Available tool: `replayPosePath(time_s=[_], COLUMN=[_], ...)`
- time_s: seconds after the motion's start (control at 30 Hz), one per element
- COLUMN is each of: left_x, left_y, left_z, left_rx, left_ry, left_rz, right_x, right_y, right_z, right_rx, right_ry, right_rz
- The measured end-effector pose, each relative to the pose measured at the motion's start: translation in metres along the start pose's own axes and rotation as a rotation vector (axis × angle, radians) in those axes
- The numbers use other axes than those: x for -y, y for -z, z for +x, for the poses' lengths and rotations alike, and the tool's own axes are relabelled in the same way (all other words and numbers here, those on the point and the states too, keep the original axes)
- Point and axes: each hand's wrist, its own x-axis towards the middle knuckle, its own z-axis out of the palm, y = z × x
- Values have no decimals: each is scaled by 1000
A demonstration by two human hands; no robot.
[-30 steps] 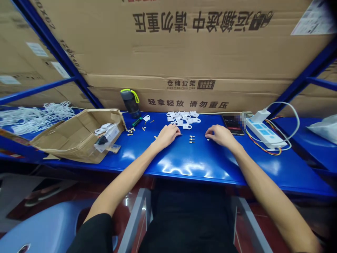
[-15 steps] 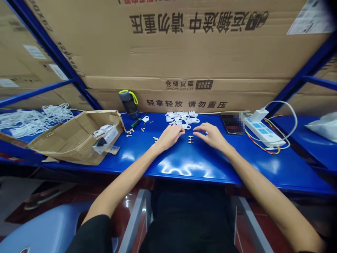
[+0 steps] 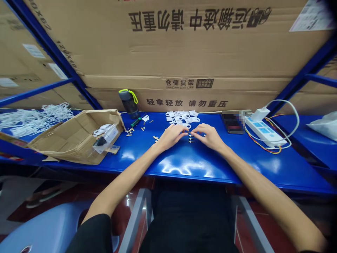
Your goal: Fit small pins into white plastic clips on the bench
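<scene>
My left hand (image 3: 172, 136) is over the blue table (image 3: 137, 154), its fingers pinched on something too small to make out. Close to its fingertips are those of my right hand (image 3: 208, 136), also pinched, and what they hold is hidden. Small brass and white pieces (image 3: 191, 140) lie in a short column just below the fingertips. Behind the hands is a pile of white plastic parts with rings (image 3: 181, 117). More small pieces (image 3: 156, 138) lie left of my left hand, partly behind it.
At the left stand an open cardboard box (image 3: 68, 140) and a dark bottle (image 3: 129, 104), with a green-handled tool (image 3: 136, 122) beside it. White cords (image 3: 34, 119) lie far left. A phone (image 3: 233, 123) and a power strip (image 3: 265, 131) with cables are at the right.
My right hand has moved left and its fingers have closed, so that the fingertips of both hands now nearly meet. My left hand has shifted slightly right.
</scene>
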Motion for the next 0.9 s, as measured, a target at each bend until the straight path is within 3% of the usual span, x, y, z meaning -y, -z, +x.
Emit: replayPosePath(time_s=[0.57,0.9], left_x=[1,0], left_y=[4,2], left_z=[-1,-1], left_rx=[-82,-110], left_ry=[-44,-18], left_rz=[36,27], right_x=[5,8], right_y=[0,0], right_z=[-1,-1], right_rx=[-65,-32], right_ry=[-51,-22], right_rz=[156,74])
